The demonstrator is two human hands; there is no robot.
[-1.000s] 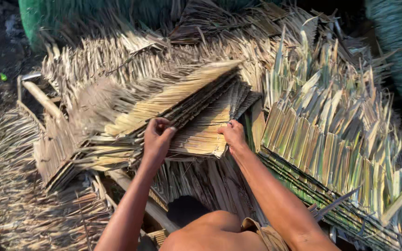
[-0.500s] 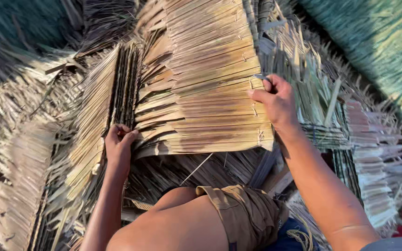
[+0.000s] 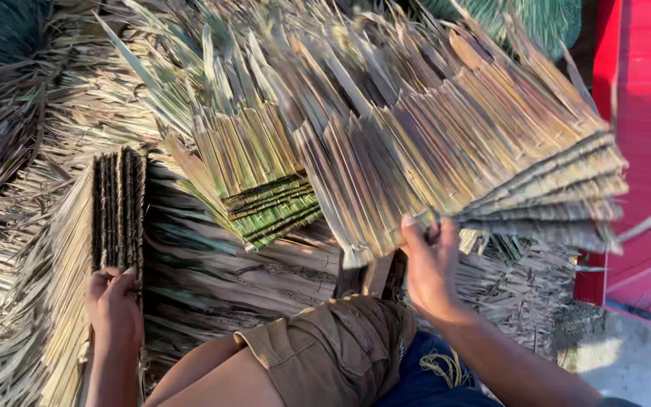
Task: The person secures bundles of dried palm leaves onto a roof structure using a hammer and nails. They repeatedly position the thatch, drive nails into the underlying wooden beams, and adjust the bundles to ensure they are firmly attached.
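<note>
My right hand [image 3: 432, 265] grips the lower edge of a bundle of dry woven palm-leaf thatch panels [image 3: 446, 143], lifted and swung to the right so it fans out over the pile. My left hand [image 3: 114, 305] rests on the end of a standing stack of thatch panels [image 3: 118, 207] at the lower left, fingers curled over its edge. Between the two lies a greener thatch panel [image 3: 265, 196]. My knee in brown shorts [image 3: 333, 354] shows at the bottom.
Loose dry palm leaves [image 3: 32, 113] cover the ground all around. A red wall or panel [image 3: 646, 90] stands at the right edge, with bare grey ground [image 3: 627, 362] below it. Dark green netting [image 3: 544, 19] shows at the top.
My right hand has carried the thatch bundle to the right, toward the red panel. My left hand has stayed on the stack at the left. The view has turned right.
</note>
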